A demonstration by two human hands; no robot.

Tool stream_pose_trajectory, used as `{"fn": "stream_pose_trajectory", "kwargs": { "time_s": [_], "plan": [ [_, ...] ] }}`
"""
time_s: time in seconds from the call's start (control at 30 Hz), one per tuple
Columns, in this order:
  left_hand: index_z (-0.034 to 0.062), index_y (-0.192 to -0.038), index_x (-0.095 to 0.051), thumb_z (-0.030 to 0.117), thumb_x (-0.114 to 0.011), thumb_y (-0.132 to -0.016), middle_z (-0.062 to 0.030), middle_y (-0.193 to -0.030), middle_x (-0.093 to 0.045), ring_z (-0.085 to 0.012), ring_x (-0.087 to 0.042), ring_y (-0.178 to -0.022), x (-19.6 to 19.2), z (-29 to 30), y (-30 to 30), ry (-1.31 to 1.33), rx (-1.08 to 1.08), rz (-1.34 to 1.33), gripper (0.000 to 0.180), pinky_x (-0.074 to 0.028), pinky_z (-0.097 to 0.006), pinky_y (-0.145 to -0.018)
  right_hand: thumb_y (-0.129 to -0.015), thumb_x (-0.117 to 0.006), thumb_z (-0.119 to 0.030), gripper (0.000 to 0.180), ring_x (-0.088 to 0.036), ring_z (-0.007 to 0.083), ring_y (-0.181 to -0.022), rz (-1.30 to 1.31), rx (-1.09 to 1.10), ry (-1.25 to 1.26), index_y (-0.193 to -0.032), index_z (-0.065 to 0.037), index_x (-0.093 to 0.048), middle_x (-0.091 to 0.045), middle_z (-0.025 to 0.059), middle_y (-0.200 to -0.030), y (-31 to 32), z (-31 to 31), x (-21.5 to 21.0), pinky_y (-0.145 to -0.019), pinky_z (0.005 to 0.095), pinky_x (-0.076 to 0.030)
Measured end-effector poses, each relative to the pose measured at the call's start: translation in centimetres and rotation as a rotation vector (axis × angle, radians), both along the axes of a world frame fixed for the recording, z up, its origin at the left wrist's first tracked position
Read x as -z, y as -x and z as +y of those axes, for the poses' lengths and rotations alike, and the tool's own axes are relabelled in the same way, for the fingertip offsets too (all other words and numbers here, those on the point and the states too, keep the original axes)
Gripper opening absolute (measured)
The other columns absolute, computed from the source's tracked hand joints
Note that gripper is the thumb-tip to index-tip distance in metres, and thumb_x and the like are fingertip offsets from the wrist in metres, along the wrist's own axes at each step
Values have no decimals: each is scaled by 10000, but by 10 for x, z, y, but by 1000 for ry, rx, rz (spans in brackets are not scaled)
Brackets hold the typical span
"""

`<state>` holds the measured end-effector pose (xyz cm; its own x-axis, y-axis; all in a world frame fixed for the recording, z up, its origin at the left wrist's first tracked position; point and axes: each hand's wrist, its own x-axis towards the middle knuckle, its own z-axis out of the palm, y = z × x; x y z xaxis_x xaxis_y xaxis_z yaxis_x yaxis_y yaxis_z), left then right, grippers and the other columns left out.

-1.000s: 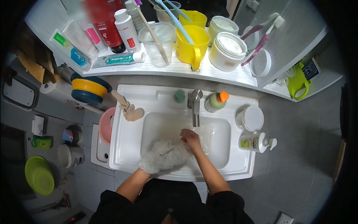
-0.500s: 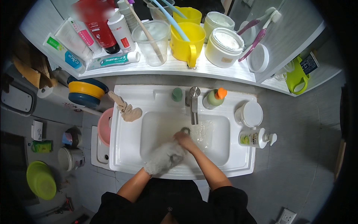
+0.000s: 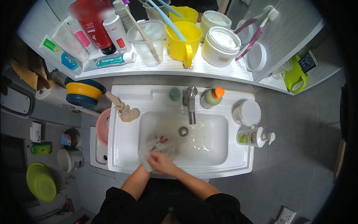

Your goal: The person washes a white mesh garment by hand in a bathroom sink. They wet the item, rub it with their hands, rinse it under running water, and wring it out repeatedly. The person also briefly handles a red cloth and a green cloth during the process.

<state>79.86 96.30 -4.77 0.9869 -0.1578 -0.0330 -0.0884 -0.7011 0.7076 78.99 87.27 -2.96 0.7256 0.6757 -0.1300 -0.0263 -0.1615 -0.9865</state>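
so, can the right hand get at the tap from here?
Probably yes: nothing appears to stand between the right hand and the tap, though that hand is busy at the white mesh around the left hand.

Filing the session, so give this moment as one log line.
left hand: inside sheer cloth | right hand: on cloth, near left wrist | place: over sink
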Motion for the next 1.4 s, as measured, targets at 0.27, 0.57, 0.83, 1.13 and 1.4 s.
{"fn": "stream_pose_trajectory", "kwargs": {
  "time_s": [0.27, 0.57, 0.83, 1.13, 1.4],
  "plan": [
    [80, -1280, -324, 343, -307, -899, -88, -1274, -377, -230, -359, -1172, 5, -11, 11, 583, -174, 163, 463, -281, -349, -996, -765, -551, -111, 181, -506, 312, -1020, -869, 85, 86, -921, -23, -583, -561, 152, -1022, -8, -1, 29, -831, 394, -403],
    [93, -1336, -253, 398, -242, -934, -67, -1354, -317, -210, -313, -1230, 46, -19, 12, 1884, -526, 502, 505, -247, -341, -1035, -827, -450, -183, 231, -504, 308, -962, -749, 77, 629, -938, -11, -557, -557, 142, -935, -52, -15, 39, -891, 521, -320],
    [87, -1279, -341, 349, -352, -917, -73, -1266, -407, -216, -378, -1164, 52, -14, 30, 1678, -533, 310, 448, -293, -335, -1001, -794, -466, -146, 151, -516, 301, -803, -593, 78, 623, -820, -20, -545, -535, 133, -816, -63, -37, 56, -840, 499, -373],
    [92, -1139, -457, 215, -484, -849, -90, -1114, -490, -221, -472, -1029, 31, 0, 25, 351, -205, 98, 316, -414, -364, -883, -803, -487, -146, 120, -550, 257, -677, -456, 303, 345, -814, -41, -542, -568, 108, -706, -75, -49, 118, -630, 378, -439],
    [71, -1194, -402, 251, -379, -910, -85, -1132, -480, -218, -485, -1009, 61, -2, 28, 1529, -725, 257, 337, -402, -324, -891, -830, -537, -290, 376, -573, 227, -663, -106, 385, 113, -1033, 26, -534, -592, 109, -765, -28, -47, 56, -594, 340, -461]
  ]
}}
